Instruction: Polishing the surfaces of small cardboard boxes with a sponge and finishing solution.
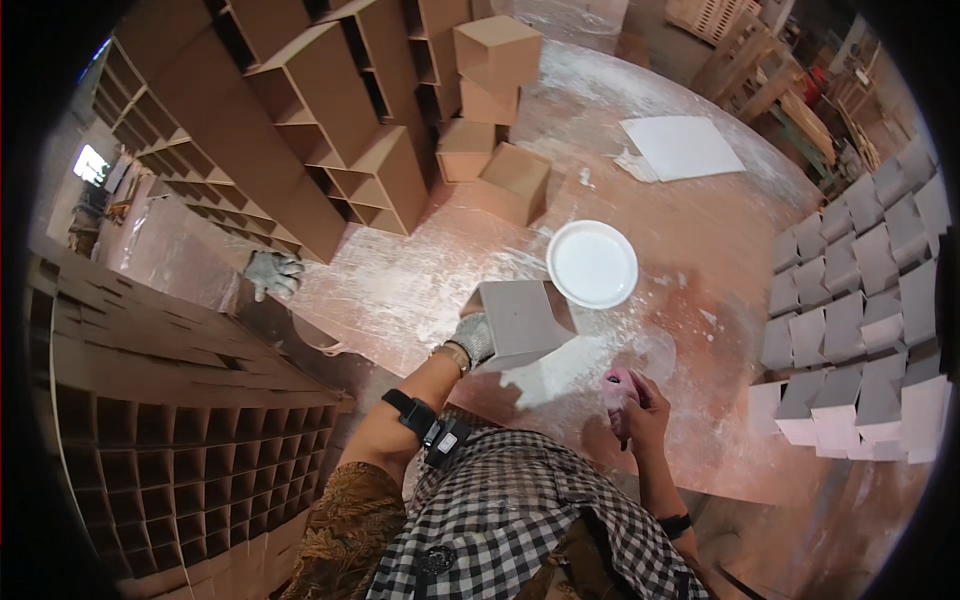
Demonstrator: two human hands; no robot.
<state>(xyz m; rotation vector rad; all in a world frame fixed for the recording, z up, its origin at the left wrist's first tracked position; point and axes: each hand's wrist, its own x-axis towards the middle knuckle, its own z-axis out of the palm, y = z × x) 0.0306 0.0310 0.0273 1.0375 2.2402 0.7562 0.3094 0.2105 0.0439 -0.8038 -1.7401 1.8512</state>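
— Head view first: what does the left hand [474, 337] have?

— It wears a grey knit glove, and its fingers are closed on the near left edge of a small box [522, 320]. The box is an open cube, grey-white on its coated faces and brown at the bare edge on its right side. It is tilted and sits on the dusty floor [420, 290] just in front of the person's knees.

— And the right hand [640, 405]?

— Bare, with fingers curled around a pink sponge [617, 390], held low to the right of the box and apart from it.

— What lies around?

— A round white bowl [592, 263] of white liquid stands just beyond the box, almost touching its far corner. White smears cover the reddish floor. Farther off are brown boxes [497, 120] in a loose stack, tall brown shelf units [330, 130] to the left, and a flat white board [682, 146]. Rows of coated grey boxes [860, 320] stand at the right. A spare grey glove [271, 272] lies on a brown grid panel [170, 400] at the left.

— Anything between hands and box?

— Nothing; only the bowl crowds its far side.
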